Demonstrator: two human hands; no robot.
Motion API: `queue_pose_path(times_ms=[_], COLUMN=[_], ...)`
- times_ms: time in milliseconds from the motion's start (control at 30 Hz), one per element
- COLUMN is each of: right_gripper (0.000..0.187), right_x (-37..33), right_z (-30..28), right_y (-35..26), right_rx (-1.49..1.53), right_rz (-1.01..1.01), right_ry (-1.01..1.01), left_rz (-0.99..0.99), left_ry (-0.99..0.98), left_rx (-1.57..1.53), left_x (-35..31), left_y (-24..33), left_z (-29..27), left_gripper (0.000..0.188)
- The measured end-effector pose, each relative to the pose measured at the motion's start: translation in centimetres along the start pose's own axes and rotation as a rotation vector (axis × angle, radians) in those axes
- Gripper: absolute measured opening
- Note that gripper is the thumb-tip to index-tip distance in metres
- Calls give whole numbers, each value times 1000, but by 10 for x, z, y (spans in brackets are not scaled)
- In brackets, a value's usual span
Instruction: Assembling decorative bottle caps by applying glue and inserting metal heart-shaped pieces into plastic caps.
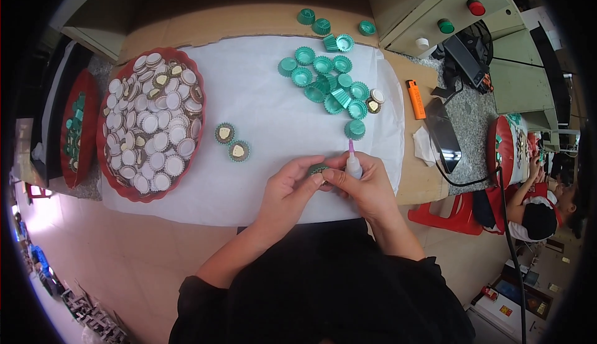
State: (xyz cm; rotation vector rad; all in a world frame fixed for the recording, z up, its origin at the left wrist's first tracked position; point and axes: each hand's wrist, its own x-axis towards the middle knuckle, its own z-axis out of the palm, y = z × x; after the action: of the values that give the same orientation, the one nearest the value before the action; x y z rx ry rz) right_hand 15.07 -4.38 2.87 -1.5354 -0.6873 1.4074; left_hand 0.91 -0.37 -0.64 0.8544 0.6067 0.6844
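Note:
Close to the table's front edge, my left hand point(291, 187) pinches a small green fluted cup point(319, 169) between thumb and fingers; part of it is hidden. My right hand point(371, 188) has its thumb on the same cup. A small white squeeze bottle point(354, 166) with a purple tip stands upright in that hand's fingers. Beyond the bottle lies a loose group of green fluted cups point(323, 65). To the left of my hands are two finished-looking round pieces point(239, 151), each with a green fluted rim and a pale gold centre.
A red scalloped tray point(198, 73) full of white round pieces point(160, 140) stands at left on white paper point(249, 83). Toward the right lie an orange lighter point(416, 99), a crumpled tissue point(425, 144) and a black cable point(463, 185). A co-worker point(535, 213) sits farther right.

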Motion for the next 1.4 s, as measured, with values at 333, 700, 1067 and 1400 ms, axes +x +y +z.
queue_pose_path(times_ms=[333,700,1067,1400], right_gripper=[19,20,24,23], right_x=[-5,-8,-9,-8], right_z=[9,6,8,12], right_y=[-1,6,10,5], right_rx=[83,144,188,143], right_rz=[-84,-99,-74,-99], right_ry=[50,33,-28,-27], left_rz=[31,58,30,37], left_ry=[97,130,105,78], left_rx=[-120,-203,-78,-112], left_x=[0,-3,-4,-3], left_y=[3,3,9,7], left_z=[6,9,4,0], left_gripper=[28,26,27,21])
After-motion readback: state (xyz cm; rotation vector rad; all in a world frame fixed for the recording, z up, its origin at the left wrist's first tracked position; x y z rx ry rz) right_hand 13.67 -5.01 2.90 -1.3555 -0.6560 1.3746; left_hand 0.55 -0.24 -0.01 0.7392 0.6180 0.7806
